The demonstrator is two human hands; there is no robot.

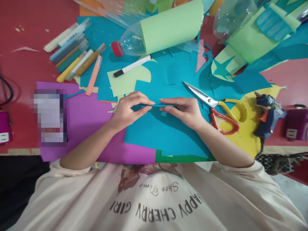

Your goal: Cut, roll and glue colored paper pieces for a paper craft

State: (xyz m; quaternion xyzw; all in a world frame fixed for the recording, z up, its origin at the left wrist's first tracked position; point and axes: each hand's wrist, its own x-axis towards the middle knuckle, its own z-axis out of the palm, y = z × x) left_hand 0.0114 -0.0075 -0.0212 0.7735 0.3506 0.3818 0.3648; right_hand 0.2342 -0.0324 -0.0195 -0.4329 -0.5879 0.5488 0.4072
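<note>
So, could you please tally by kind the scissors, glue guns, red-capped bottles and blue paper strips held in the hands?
Scissors: 1 pair
Glue gun: 1
Red-capped plastic bottle: 1
Thin blue paper strip, pinched by the left hand and right hand: 1
Total: 4

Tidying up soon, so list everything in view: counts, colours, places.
Paper-wrapped plastic bottle: 1, light green, red-capped, top centre
Second plastic bottle: 1, clear, top right
Slim markers: about nine, mixed, upper left
Capped marker: 1, white and black, upper centre
Metal scissors: 1, red and yellow handles, right
Pistol-shaped glue gun: 1, dark blue, far right
Pixelated rectangle: 1, greyish, left
Paper sheets, scraps: many, multicoloured, throughout
Boxy items: 2, magenta, side edges
Flat tabletop: 1, red, beneath
Thin paper strip: 1, blue, between both hands
Cloth shirt: 1, cream, bottom
Left hand: 1, bare, centre
Right hand: 1, bare, centre
</note>
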